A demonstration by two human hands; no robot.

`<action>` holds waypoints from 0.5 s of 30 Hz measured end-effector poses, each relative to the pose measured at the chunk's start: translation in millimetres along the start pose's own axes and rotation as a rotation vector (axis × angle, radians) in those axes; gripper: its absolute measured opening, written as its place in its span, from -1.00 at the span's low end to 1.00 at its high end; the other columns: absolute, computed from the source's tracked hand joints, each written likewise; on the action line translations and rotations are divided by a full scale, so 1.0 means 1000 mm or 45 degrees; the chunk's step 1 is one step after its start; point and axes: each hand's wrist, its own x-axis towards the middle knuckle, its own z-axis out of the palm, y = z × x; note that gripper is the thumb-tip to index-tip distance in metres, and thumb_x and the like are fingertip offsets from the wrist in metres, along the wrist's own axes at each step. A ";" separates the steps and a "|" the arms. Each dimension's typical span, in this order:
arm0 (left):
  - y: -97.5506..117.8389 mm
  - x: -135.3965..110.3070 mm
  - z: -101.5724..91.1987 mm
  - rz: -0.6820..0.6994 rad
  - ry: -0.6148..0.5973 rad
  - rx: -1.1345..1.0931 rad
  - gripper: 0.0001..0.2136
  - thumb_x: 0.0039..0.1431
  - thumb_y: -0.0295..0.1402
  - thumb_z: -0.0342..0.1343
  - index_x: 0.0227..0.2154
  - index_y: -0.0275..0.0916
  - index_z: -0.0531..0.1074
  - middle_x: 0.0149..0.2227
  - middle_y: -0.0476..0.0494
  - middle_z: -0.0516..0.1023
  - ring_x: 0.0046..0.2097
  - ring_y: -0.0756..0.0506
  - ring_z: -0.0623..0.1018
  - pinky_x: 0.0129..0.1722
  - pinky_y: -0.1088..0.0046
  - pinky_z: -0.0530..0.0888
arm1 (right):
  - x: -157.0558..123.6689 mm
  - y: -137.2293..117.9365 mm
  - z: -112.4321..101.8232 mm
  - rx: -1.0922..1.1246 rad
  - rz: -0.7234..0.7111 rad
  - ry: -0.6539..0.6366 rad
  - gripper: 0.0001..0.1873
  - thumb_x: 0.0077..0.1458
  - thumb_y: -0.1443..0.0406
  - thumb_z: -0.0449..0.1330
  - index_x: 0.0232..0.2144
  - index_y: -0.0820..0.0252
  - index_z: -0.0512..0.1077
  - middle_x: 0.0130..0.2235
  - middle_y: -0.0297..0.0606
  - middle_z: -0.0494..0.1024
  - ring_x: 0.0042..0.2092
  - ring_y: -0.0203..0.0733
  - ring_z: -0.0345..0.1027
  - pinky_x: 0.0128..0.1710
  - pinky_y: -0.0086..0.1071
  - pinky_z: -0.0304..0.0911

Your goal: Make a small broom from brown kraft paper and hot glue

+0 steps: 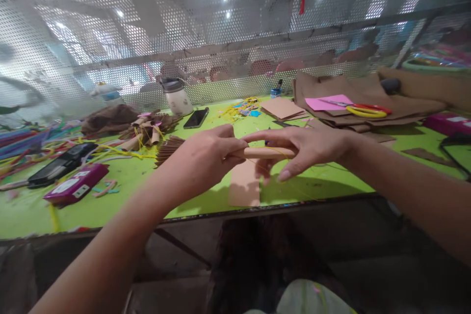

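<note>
My left hand (217,149) is closed, pinching one end of a slim tan rolled paper tube (268,153) above the table's front edge. My right hand (300,149) curves loosely round the other end, its thumb and fingers apart and the forefinger reaching toward my left fingertips. Fine yellow thread (285,151) crosses the tube near my right hand and trails below it. Under both hands lies a flat tan paper piece (245,189). Brown pleated paper (167,151) shows just behind my left wrist.
A phone (196,117), a pale jar (177,97), and paper rolls (143,132) stand behind. Scissors (368,111) lie on brown paper (408,105) at right. At left are a purple box (77,185), a black tool (61,164) and coloured strips. A perforated screen (221,24) rises behind.
</note>
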 end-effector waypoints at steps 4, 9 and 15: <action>-0.008 -0.005 0.012 -0.049 -0.051 -0.011 -0.80 0.25 -0.33 0.01 -0.29 -0.22 0.54 -0.40 -0.06 0.36 -0.43 0.02 0.35 -0.43 0.50 0.20 | -0.002 0.015 -0.006 0.241 0.157 0.010 -0.21 -0.02 0.24 0.28 0.24 0.18 0.12 -0.45 -0.37 0.47 -0.50 -0.36 0.30 -0.54 -0.53 0.19; -0.019 -0.017 0.049 -0.165 -0.129 -0.106 -0.82 0.24 -0.36 0.02 -0.32 -0.24 0.53 -0.42 -0.04 0.33 -0.42 0.02 0.37 -0.44 0.53 0.21 | -0.027 0.026 -0.003 0.132 0.455 0.083 -0.34 0.03 0.19 0.23 0.17 0.21 0.24 -0.54 -0.41 0.40 -0.56 -0.39 0.21 -0.61 -0.54 0.09; -0.022 -0.028 0.068 -0.267 -0.168 -0.152 -0.80 0.26 -0.31 -0.01 -0.31 -0.20 0.51 -0.39 -0.04 0.32 -0.41 0.01 0.38 -0.42 0.51 0.23 | -0.059 0.022 -0.005 -0.317 0.676 0.123 -0.41 0.09 0.12 0.14 0.15 0.18 0.30 -0.53 -0.34 0.47 -0.52 -0.27 0.29 -0.58 -0.47 0.09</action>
